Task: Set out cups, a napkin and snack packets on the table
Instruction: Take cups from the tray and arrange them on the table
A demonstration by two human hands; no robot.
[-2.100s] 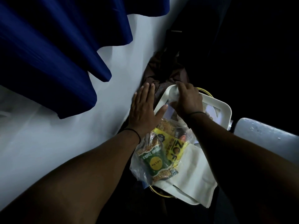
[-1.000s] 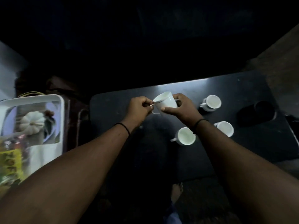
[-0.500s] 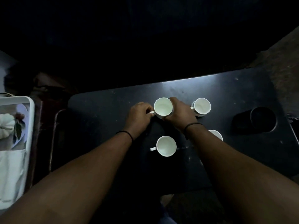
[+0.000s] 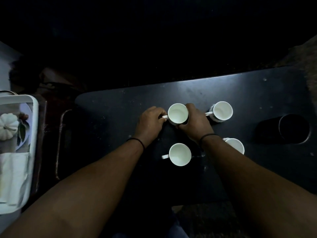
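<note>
Held cup (image 4: pixel 177 114) sits upright on the dark table (image 4: pixel 257 93), mouth up, handle pointing to 9 o'clock.

Three more cups: one at 3 o'clock of it (image 4: pixel 222 111), upright, handle to 9; one at 6 o'clock (image 4: pixel 179 154), upright, handle to 9; the last at 4–5 o'clock (image 4: pixel 235 145), half hidden by my right wrist, handle can't tell. All four apart from each other, roughly a square.

Left hand (image 4: pixel 151 125): fingers curled narrow, pinching the handle of the held cup. Right hand (image 4: pixel 195 122): wrapped around the cup's 3 o'clock side, fingers on the wall. Both hands are on that one cup.

Dark round holder (image 4: pixel 294 128) well apart at 3 o'clock on the table. White tray (image 4: pixel 35 117) off the table at 9 o'clock, with a napkin (image 4: pixel 14 172) and a small white pumpkin (image 4: pixel 8 123) in it. No snack packets visible in it from here.

Versus half a second ago: almost the same layout, same grip, cup on the table. A second ago the cup was in the air and tilted, between both hands; now it's level and down. Two seconds ago I was at the tray with the snack bag.
</note>
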